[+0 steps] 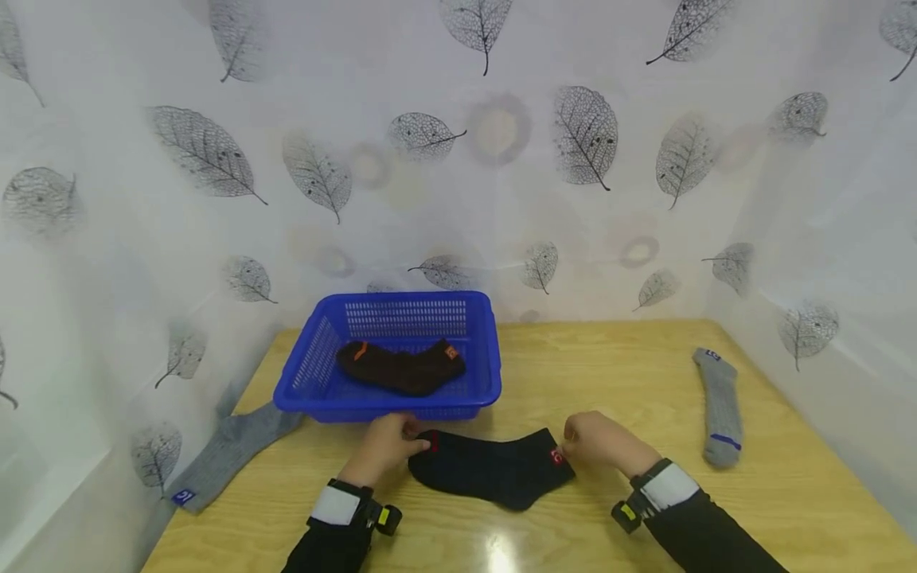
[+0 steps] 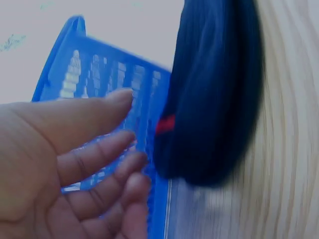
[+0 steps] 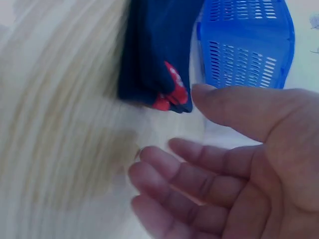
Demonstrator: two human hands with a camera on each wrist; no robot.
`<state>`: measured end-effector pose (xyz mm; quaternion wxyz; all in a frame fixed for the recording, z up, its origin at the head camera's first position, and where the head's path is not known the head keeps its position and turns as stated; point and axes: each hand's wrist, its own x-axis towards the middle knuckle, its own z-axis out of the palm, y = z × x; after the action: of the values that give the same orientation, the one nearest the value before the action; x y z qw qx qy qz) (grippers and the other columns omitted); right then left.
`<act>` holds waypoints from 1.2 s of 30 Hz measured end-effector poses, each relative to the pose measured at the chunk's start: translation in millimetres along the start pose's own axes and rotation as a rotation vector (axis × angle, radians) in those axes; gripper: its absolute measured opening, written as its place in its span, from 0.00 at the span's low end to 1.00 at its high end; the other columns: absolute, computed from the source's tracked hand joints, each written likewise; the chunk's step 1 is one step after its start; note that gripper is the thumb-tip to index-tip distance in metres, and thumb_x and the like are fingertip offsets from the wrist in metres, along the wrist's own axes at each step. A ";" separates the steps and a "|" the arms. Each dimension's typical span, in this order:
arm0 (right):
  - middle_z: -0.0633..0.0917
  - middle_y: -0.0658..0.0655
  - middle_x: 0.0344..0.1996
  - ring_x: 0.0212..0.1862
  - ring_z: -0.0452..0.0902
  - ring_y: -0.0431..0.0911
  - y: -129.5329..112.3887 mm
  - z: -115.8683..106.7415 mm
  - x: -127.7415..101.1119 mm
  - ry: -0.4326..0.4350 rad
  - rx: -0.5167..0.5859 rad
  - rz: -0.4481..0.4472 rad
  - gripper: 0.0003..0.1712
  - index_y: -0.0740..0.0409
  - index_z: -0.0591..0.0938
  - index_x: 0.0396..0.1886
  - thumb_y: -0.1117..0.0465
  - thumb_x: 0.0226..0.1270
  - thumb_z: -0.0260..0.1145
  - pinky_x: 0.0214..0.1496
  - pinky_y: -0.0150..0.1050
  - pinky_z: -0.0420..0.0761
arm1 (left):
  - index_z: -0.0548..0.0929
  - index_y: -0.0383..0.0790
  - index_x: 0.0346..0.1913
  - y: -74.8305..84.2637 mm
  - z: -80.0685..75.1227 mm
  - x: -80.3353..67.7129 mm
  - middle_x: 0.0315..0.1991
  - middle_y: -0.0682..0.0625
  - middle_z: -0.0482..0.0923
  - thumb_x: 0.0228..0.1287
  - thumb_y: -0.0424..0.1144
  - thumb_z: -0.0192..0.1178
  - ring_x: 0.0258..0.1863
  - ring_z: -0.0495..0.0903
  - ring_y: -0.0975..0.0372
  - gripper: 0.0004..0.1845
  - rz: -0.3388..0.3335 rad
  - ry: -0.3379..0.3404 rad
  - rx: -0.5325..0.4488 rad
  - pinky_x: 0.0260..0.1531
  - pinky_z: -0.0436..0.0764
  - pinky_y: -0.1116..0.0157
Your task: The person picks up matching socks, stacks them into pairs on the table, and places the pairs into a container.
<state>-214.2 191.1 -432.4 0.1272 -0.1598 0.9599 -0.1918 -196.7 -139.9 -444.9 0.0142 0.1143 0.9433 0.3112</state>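
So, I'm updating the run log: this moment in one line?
left hand: at toe of black sock | right hand: at its cuff | brown sock: in blue basket | left gray sock, right gray sock: on table

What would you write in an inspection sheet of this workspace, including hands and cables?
Surface: pale wooden tabletop, bright reflection near front.
Job's things: black fabric sock with red markings, in front of a blue perforated plastic basket; inside, a dark brown fabric sock with orange markings.
Clutter: grey fabric sock beside the basket's left; another grey fabric sock at far right.
Hands: left hand at the black sock's toe, right hand at its cuff; contact unclear.
Cables: nothing seen.
Surroundings: white leaf-printed sheeting.
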 end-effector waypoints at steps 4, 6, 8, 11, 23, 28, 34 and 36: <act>0.75 0.49 0.19 0.22 0.68 0.42 -2.7 3.9 1.1 0.000 0.008 0.029 0.10 0.56 0.78 0.19 0.57 0.48 0.69 0.24 0.37 0.69 | 0.79 0.36 0.34 -5.5 3.3 -4.3 0.25 0.51 0.72 0.43 0.44 0.69 0.26 0.70 0.60 0.18 -0.093 -0.058 0.039 0.26 0.70 0.61; 0.74 0.48 0.16 0.20 0.67 0.42 -5.0 7.7 3.0 0.005 0.027 0.032 0.11 0.56 0.77 0.16 0.58 0.46 0.70 0.22 0.35 0.67 | 0.78 0.38 0.31 -6.7 6.6 -5.5 0.22 0.53 0.68 0.42 0.42 0.70 0.22 0.67 0.61 0.16 -0.098 -0.068 0.049 0.21 0.66 0.63; 0.73 0.48 0.13 0.18 0.65 0.41 -8.9 10.6 6.3 0.007 0.035 0.021 0.12 0.56 0.76 0.12 0.59 0.45 0.71 0.20 0.35 0.66 | 0.74 0.39 0.25 -8.2 8.4 -7.5 0.18 0.54 0.63 0.40 0.41 0.70 0.18 0.62 0.63 0.15 -0.092 -0.046 0.059 0.18 0.61 0.66; 0.72 0.47 0.12 0.17 0.64 0.41 -12.6 15.1 8.5 -0.006 0.049 0.018 0.13 0.55 0.76 0.11 0.61 0.44 0.71 0.19 0.34 0.65 | 0.68 0.42 0.17 -10.0 9.9 -10.4 0.15 0.55 0.58 0.37 0.41 0.72 0.15 0.58 0.64 0.19 -0.093 -0.011 0.093 0.15 0.57 0.67; 0.72 0.48 0.14 0.18 0.64 0.40 1.2 14.9 15.2 -0.082 0.145 0.034 0.10 0.55 0.78 0.15 0.59 0.47 0.69 0.19 0.34 0.64 | 0.63 0.43 0.13 -8.0 8.9 -5.4 0.14 0.56 0.55 0.40 0.40 0.70 0.15 0.57 0.64 0.22 -0.093 -0.008 0.070 0.15 0.55 0.68; 0.71 0.47 0.14 0.18 0.63 0.40 4.3 12.8 12.2 -0.093 0.176 -0.028 0.10 0.56 0.76 0.17 0.59 0.49 0.68 0.19 0.34 0.63 | 0.66 0.41 0.19 -12.6 4.3 -7.4 0.17 0.54 0.59 0.51 0.39 0.64 0.18 0.61 0.63 0.15 -0.044 -0.100 0.029 0.17 0.60 0.67; 0.74 0.48 0.14 0.17 0.68 0.41 -2.7 -11.5 -0.7 -0.077 0.206 -0.153 0.09 0.56 0.75 0.21 0.59 0.53 0.65 0.18 0.35 0.67 | 0.75 0.40 0.31 -10.1 -20.9 -14.0 0.24 0.54 0.67 0.53 0.41 0.63 0.25 0.66 0.63 0.09 0.059 -0.133 -0.111 0.24 0.67 0.65; 0.75 0.48 0.15 0.17 0.69 0.42 -7.1 -26.1 -3.5 -0.075 0.239 -0.186 0.08 0.57 0.74 0.22 0.60 0.54 0.64 0.18 0.35 0.68 | 0.76 0.40 0.33 -5.9 -36.3 -15.4 0.26 0.54 0.69 0.52 0.43 0.63 0.26 0.68 0.62 0.11 0.089 -0.122 -0.162 0.26 0.69 0.64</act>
<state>-217.2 194.7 -405.6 0.1626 -0.2387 0.9060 -0.3096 -186.5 -169.2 -419.8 0.0668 0.1731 0.9065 0.3792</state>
